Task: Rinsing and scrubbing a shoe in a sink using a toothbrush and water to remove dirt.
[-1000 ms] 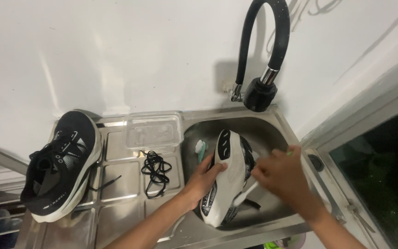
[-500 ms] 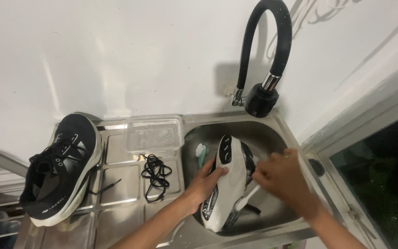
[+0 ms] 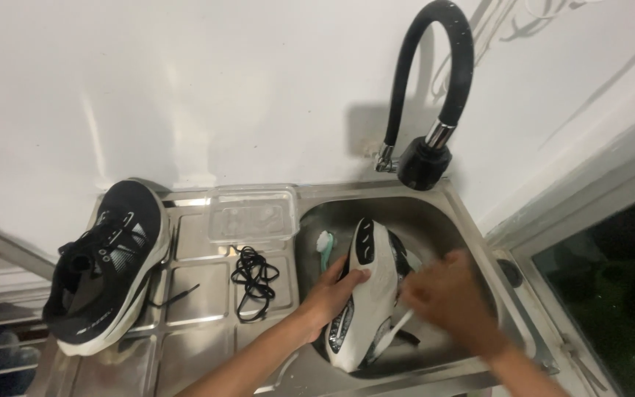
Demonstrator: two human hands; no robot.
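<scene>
A black-and-white sneaker (image 3: 372, 294) lies sole-up in the steel sink (image 3: 479, 242). My left hand (image 3: 336, 290) grips its left side and holds it steady. My right hand (image 3: 450, 298) is blurred over the shoe's right side, fingers closed on a thin white brush handle (image 3: 393, 328) that slants across the sole. The brush head is hidden. A teal toothbrush (image 3: 324, 246) rests against the sink wall just beyond my left hand.
The matching black sneaker (image 3: 108, 265) sits upright on the ribbed drainboard (image 3: 200, 287) at left. Loose black laces (image 3: 253, 279) and a clear plastic container (image 3: 251, 215) lie between it and the sink. A black flexible faucet (image 3: 428, 95) arches above; a dark window (image 3: 604, 294) is at right.
My right hand has shifted slightly toward me along the shoe and is blurred with motion. My left hand keeps its grip on the sneaker.
</scene>
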